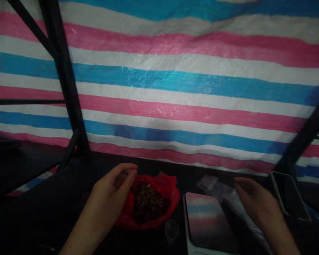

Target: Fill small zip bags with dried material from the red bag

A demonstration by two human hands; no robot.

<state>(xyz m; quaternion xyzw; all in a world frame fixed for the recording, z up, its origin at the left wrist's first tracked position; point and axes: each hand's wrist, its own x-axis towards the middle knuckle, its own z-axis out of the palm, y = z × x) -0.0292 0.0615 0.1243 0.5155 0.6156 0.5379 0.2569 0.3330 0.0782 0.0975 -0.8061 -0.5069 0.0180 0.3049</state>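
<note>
My left hand [113, 193] hovers at the left rim of a red plastic bag [172, 200], its fingers loosely bent with a gap to the thumb. Nothing shows between them. Inside the rolled-open bag lies a heap of small brown elongated pieces [149, 203], too dark to name. On the right, my right hand [257, 200] is held over clear plastic bags [228, 193], with fingers curved and thumb apart. I see nothing in it. Between the hands sits a flat device with a shiny top, like a small scale [210, 221]. A small clear cup [171, 229] stands beside it.
A smartphone [291, 196] lies at the right, against a dark metal post [305, 132]. Another dark post [69, 85] rises on the left. Behind the black tabletop [95, 163] hangs a striped plastic sheet [175, 81]. The light is dim.
</note>
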